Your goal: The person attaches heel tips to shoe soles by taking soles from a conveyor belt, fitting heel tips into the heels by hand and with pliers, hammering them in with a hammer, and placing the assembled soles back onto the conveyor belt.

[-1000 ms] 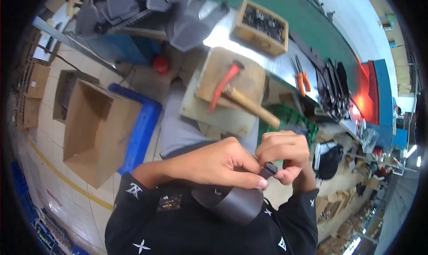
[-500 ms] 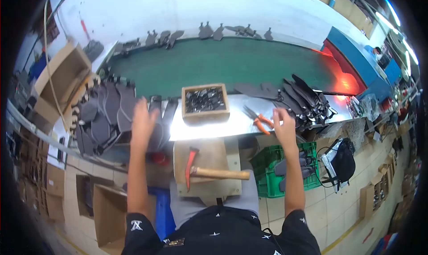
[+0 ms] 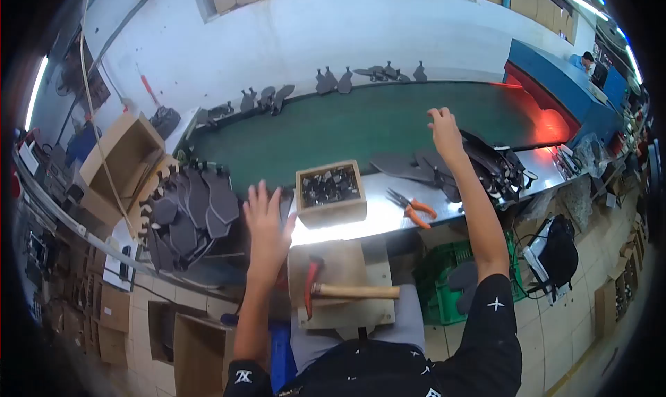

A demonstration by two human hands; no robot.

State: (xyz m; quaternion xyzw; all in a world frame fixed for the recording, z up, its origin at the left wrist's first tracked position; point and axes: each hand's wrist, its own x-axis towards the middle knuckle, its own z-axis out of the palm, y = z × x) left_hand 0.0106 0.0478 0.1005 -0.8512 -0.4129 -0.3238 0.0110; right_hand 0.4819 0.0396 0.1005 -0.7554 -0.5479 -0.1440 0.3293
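We see a heap of flat dark grey pieces [image 3: 184, 223] at the left, rounded and paddle-like in outline, overlapping one another, several with small dark fittings at their far ends. At the right we have a second group of dark pieces [image 3: 479, 162], partly behind the forearm; its leftmost pieces lie flat and overlap along the edge of the shiny metal surface [image 3: 381, 220], while those farther right are bunched more closely, seemingly with black fittings at their near ends, though we cannot make these out clearly
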